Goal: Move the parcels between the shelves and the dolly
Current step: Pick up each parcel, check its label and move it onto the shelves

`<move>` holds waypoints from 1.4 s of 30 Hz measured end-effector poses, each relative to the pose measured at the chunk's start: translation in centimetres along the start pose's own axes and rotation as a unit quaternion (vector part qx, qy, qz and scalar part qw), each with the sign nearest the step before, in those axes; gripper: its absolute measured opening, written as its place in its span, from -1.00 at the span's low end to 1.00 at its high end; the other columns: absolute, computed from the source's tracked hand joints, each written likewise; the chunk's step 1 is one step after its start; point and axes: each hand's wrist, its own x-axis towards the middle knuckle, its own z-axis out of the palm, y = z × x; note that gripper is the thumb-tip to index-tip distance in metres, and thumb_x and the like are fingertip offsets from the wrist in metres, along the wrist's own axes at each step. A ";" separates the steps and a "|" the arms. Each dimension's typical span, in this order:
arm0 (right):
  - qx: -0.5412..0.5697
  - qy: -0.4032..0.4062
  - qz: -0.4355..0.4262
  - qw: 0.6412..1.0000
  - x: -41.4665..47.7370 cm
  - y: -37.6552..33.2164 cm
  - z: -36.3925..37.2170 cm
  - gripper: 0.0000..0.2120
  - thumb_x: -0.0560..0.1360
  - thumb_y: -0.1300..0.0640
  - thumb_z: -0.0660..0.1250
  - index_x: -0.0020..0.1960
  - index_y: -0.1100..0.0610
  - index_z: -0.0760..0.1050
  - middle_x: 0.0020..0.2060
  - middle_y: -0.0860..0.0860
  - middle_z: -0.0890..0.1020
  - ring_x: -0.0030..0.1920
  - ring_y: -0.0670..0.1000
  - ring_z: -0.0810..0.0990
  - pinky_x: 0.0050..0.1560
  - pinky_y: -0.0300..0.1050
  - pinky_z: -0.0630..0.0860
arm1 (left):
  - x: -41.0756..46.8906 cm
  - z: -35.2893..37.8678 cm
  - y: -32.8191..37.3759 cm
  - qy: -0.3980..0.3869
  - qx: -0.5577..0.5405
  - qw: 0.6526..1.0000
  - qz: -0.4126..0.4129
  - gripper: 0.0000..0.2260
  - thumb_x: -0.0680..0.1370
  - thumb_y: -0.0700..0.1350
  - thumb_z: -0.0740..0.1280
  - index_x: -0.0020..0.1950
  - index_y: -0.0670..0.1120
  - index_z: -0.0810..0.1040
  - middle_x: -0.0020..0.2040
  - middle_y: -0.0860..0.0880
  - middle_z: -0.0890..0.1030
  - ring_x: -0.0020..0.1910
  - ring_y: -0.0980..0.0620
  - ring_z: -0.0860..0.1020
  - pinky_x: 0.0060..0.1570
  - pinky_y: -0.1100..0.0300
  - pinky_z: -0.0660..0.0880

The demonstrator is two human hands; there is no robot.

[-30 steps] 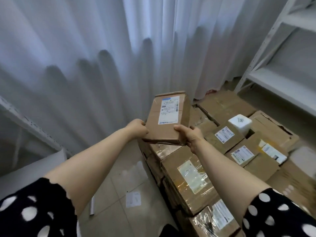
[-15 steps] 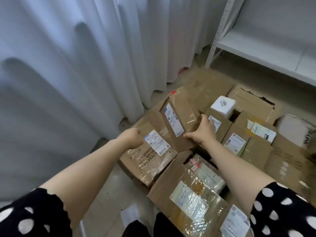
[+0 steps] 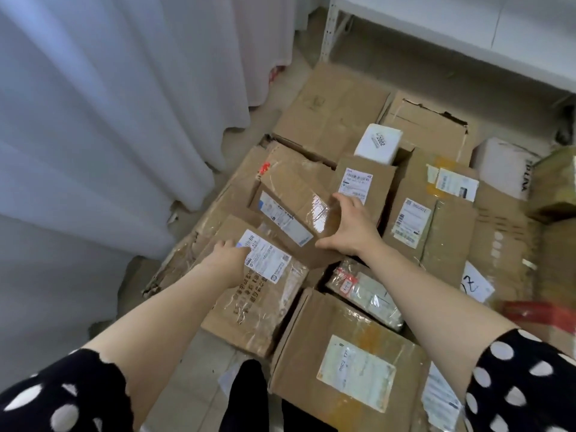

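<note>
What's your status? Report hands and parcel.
Right hand grips taped parcel by its right end. Left hand at its left corner, grip unclear. Parcel lies tilted atop other parcels. Nothing blocking.

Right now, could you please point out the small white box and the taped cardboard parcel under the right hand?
small white box (image 3: pixel 378 141): head view, top face.
taped cardboard parcel (image 3: pixel 293 198): head view, taped top.
</note>
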 end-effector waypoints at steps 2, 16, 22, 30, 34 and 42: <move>-0.011 -0.010 0.001 1.000 0.2 -0.2 0.1 0.03 0.22 -0.02 0.59 0.52 0.03 0.08 0.42 0.03 0.22 0.42 0.06 0.23 0.35 -0.01 0.32 | 0.5 0.2 -0.1 -0.009 0.014 1.000 0.010 -0.34 0.52 -0.23 0.23 0.57 0.01 0.05 0.54 -0.19 0.06 0.50 -0.23 0.07 0.43 -0.02 0.16; -0.026 -0.026 0.030 0.999 1.3 1.1 -0.1 -0.01 0.26 0.04 0.57 0.52 0.01 0.07 0.40 0.04 0.23 0.40 0.07 0.24 0.24 -0.03 0.36 | 1.1 0.4 -0.4 -0.113 0.023 0.993 0.013 -0.31 0.56 -0.14 0.28 0.57 0.13 -0.03 0.58 -0.06 -0.14 0.53 -0.26 -0.11 0.46 -0.11 0.08; -0.091 -0.068 0.013 0.993 0.8 1.5 1.7 -0.01 0.25 0.06 0.56 0.51 -0.03 0.06 0.42 0.05 0.17 0.43 0.09 0.16 0.26 0.09 0.43 | 1.1 2.5 -0.8 -0.164 0.058 0.985 0.006 -0.32 0.54 -0.06 0.33 0.57 0.11 0.04 0.56 -0.03 -0.01 0.52 -0.29 -0.04 0.44 -0.12 0.19; -0.053 -0.087 0.011 0.995 2.0 2.1 3.6 -0.03 0.27 0.15 0.56 0.52 0.02 0.07 0.43 0.09 0.18 0.42 0.11 0.22 0.27 0.03 0.39 | 2.5 3.5 -1.4 -0.081 0.029 0.996 0.001 -0.62 0.53 -0.22 0.14 0.33 0.00 0.40 0.26 -0.01 0.46 0.11 -0.08 0.52 -0.07 0.06 0.54; -0.057 -0.087 -0.008 0.995 3.0 2.0 4.4 -0.05 0.26 0.11 0.57 0.50 0.04 0.11 0.40 0.09 0.19 0.42 0.12 0.18 0.35 0.03 0.32 | 3.2 4.1 -1.7 0.040 -0.001 0.997 -0.061 -0.52 0.50 -0.26 0.23 0.43 -0.13 0.29 0.38 -0.12 0.31 0.39 -0.13 0.26 0.31 -0.03 0.35; -0.122 -0.134 0.039 0.983 3.8 3.3 6.9 0.05 0.28 0.07 0.58 0.54 0.03 -0.04 0.44 0.18 0.14 0.47 0.21 0.10 0.40 0.10 0.24 | 4.1 6.0 -3.2 0.030 -0.097 0.980 -0.170 -0.12 0.48 -0.20 0.40 0.55 -0.11 -0.19 0.54 -0.21 -0.07 0.53 -0.17 -0.06 0.42 -0.26 0.12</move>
